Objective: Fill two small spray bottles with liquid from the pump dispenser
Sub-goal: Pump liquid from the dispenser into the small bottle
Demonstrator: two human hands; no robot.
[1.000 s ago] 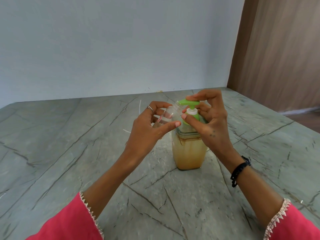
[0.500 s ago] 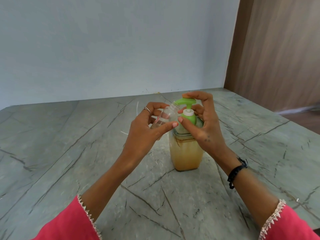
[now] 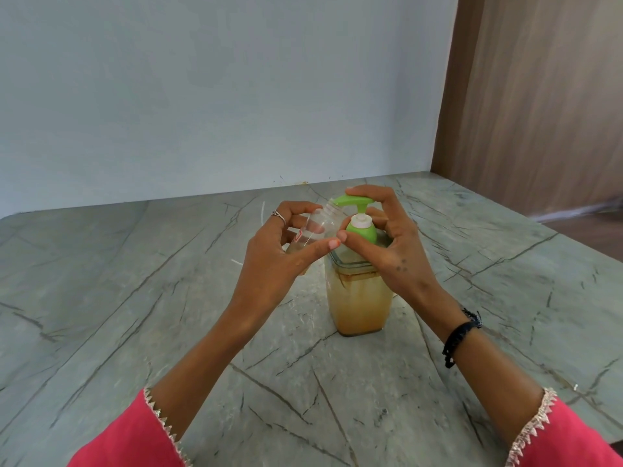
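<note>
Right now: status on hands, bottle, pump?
Left hand grips small clear bottle, tilted, mouth at green pump spout. Right hand holds pump head, finger on top. Nothing in the way.

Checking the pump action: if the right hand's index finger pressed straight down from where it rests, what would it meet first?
The green pump head, which the right hand already touches from above; the dispenser's collar sits below it.

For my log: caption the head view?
Left hand tilts bottle under pump; right hand on top.
</note>
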